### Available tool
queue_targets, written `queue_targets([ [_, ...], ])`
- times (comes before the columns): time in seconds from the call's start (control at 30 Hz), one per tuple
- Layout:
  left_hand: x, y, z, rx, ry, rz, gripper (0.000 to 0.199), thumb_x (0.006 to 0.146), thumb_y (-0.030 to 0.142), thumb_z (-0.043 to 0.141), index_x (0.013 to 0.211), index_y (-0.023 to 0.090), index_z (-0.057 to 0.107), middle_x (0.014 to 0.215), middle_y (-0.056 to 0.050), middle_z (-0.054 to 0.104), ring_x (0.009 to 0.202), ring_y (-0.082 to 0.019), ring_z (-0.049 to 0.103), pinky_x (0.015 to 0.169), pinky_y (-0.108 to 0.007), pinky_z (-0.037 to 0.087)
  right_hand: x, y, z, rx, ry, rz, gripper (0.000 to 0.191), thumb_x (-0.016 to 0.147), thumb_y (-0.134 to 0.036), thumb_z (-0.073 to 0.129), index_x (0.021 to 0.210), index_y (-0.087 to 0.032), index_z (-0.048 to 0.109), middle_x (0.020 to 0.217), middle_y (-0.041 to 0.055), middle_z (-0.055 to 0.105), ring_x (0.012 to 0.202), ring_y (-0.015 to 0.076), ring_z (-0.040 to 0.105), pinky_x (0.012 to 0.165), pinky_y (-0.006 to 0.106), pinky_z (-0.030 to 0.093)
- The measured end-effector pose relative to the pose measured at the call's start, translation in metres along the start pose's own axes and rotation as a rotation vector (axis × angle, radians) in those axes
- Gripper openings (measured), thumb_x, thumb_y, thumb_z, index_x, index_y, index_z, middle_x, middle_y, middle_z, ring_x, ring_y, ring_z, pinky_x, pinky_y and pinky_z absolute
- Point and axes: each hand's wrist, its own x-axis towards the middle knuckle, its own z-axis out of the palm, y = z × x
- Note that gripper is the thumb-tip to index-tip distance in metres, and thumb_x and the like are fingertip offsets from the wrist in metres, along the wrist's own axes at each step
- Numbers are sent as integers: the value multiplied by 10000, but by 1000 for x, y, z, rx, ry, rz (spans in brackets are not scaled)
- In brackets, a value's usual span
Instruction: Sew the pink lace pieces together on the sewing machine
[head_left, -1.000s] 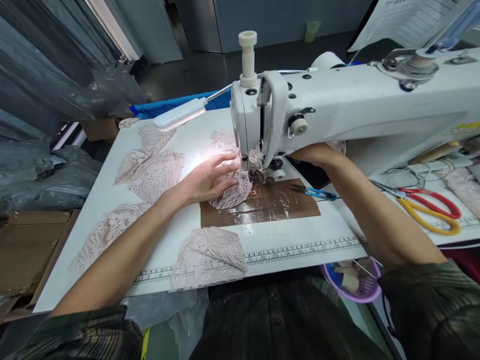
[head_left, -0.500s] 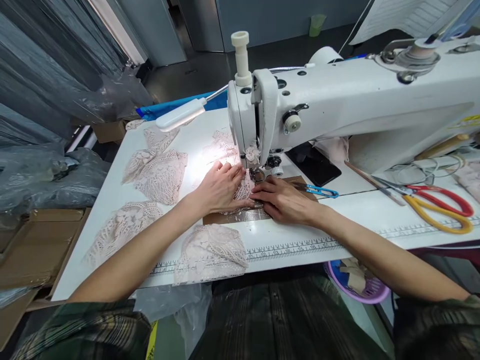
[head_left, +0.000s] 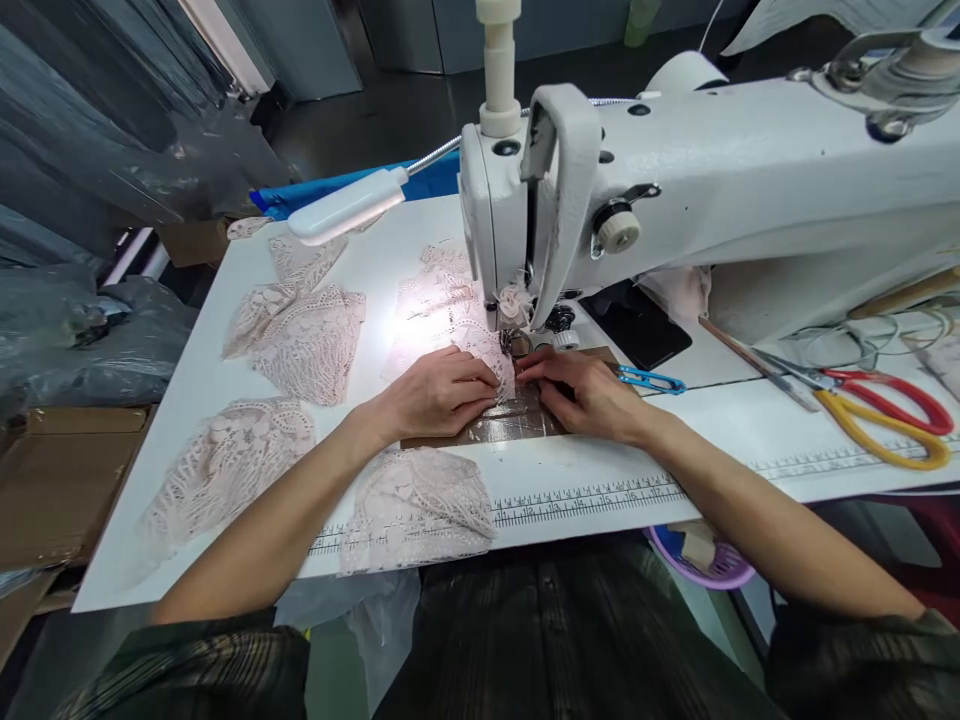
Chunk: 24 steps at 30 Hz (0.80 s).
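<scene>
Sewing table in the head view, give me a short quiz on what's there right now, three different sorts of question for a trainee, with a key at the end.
1. True or false: both handle loops of the large scissors are yellow.

2. Fill in the blank: the small snips near the right hand have a ____ handle.

3. Multiple choice: where are the right hand and the left hand?
A) Both on the scissors
B) Both at the brightly lit lace piece by the sewing machine
C) Both in the person's lap

Key: 1. False, one loop is red and the other yellow. 2. Blue. 3. B.
</scene>
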Motion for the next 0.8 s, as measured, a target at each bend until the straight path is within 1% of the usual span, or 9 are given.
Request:
queue_targets([
  [0.1, 0, 5, 4, 23, 26, -53, 79, 896, 150, 576, 875, 152, 653, 881, -45, 732, 767, -151, 678, 681, -296, 540, 1, 2, -2, -1, 76, 90, 252, 829, -52, 458, 950, -146, 658, 985, 87, 685, 883, 179, 653, 802, 316, 524],
  [0.2, 0, 9, 6, 37, 94, -117, 82, 892, 145, 563, 830, 145, 617, 826, -41, 718, 745, -142, 671, 665, -284, 543, 0, 0, -2, -33, 91, 113, 195, 844, -79, 480, 953, -138, 630, 894, 73, 664, 813, 168, 635, 757, 291, 507],
  [0.27, -1, 10, 7, 32, 133, -155, 79, 885, 138, 558, 817, 143, 598, 808, -42, 710, 732, -137, 665, 653, -275, 543, 1, -5, -1, -81, 52, 97, 170, 876, -154, 524, 1021, -131, 610, 895, 80, 642, 795, 177, 613, 744, 306, 504],
  [0.4, -2, 11, 7, -1, 179, -189, 43, 869, 128, 564, 834, 139, 586, 815, -50, 707, 723, -133, 658, 636, -260, 539, 4, -12, 5, -200, -51, 89, 369, 907, -301, 579, 1232, -130, 543, 1032, 132, 598, 840, 224, 592, 746, 375, 514],
  [0.5, 1, 12, 7, 42, 193, -180, 42, 858, 186, 601, 858, 145, 588, 842, -56, 712, 752, -152, 663, 665, -291, 543, 7, -14, 10, -192, -57, 108, 249, 957, -293, 507, 1144, -158, 599, 1028, 120, 585, 852, 213, 594, 759, 371, 512],
  [0.6, 6, 13, 11, 180, 209, -168, 182, 843, 290, 657, 922, 139, 595, 896, -86, 719, 828, -206, 675, 690, -352, 540, 7, -13, 14, -116, -4, 128, 196, 972, -272, 490, 1049, -168, 636, 989, 97, 586, 862, 194, 592, 785, 356, 506],
  [0.67, 8, 13, 14, 262, 213, -150, 127, 864, 241, 644, 924, 142, 592, 913, -83, 722, 841, -206, 676, 696, -355, 535, 6, -13, 16, -61, 30, 148, 180, 964, -264, 513, 1056, -178, 640, 958, 82, 586, 857, 187, 587, 789, 350, 509],
  [0.73, 8, 11, 16, 280, 181, -107, 13, 892, 145, 591, 902, 152, 586, 911, -58, 724, 828, -174, 676, 759, -354, 545, 4, -13, 16, -33, 44, 145, 162, 954, -250, 530, 1040, -183, 651, 955, 79, 586, 863, 184, 585, 793, 346, 515],
  [0.8, 7, 8, 16, 250, 120, -61, 67, 917, 109, 539, 897, 154, 585, 906, -45, 722, 829, -152, 676, 854, -367, 549, 3, -14, 16, -55, 41, 107, 152, 945, -228, 538, 1006, -177, 668, 982, 90, 590, 887, 191, 586, 805, 351, 522],
])
